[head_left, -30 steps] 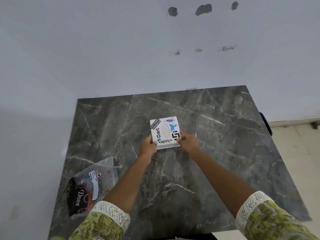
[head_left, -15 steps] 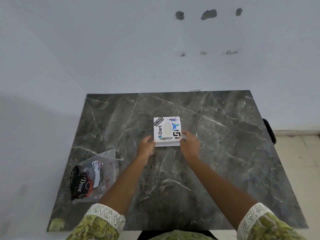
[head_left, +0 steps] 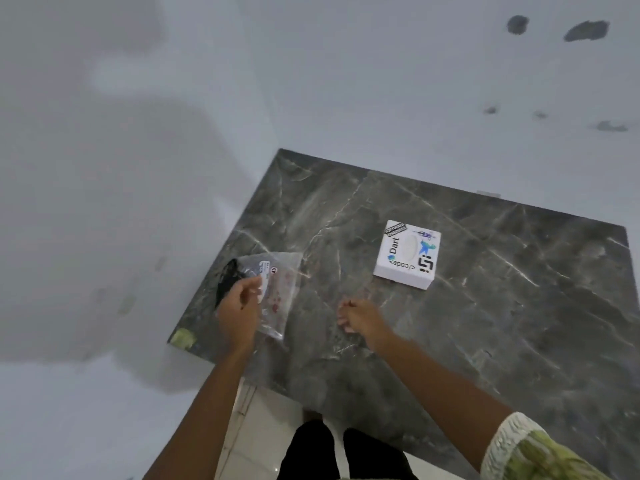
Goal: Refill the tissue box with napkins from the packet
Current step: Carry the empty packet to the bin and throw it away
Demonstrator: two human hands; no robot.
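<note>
Found the tissue box lying flat on the dark marble tabletop, white, covered in stickers, oval slot facing up, well in from every edge and touched by nothing

Saw bare stone all round it: a wide stretch to the right, a narrower strip behind up to the far edge where the tabletop met the wall

Spotted the packet, clear plastic with a black end, close to the left edge of the tabletop, well apart from the tissue box, with an open band of marble between the two

Found the left hand over the near part of the packet, fingers bent down onto the plastic, thumb by the white label; could not tell whether gripping it or only resting on it, nor whether the packet sat flat or slightly raised

Found the right hand between packet and tissue box but nearer the front edge, loosely curled, grasping nothing, apart from both things

Noted a pale wall tight along the left side too, so no room there beyond the edge

Noted a yellow-green patch at the near left corner, just beside the packet's end

Saw pale floor tiles past the front edge, and a green patterned sleeve on the right arm
</note>
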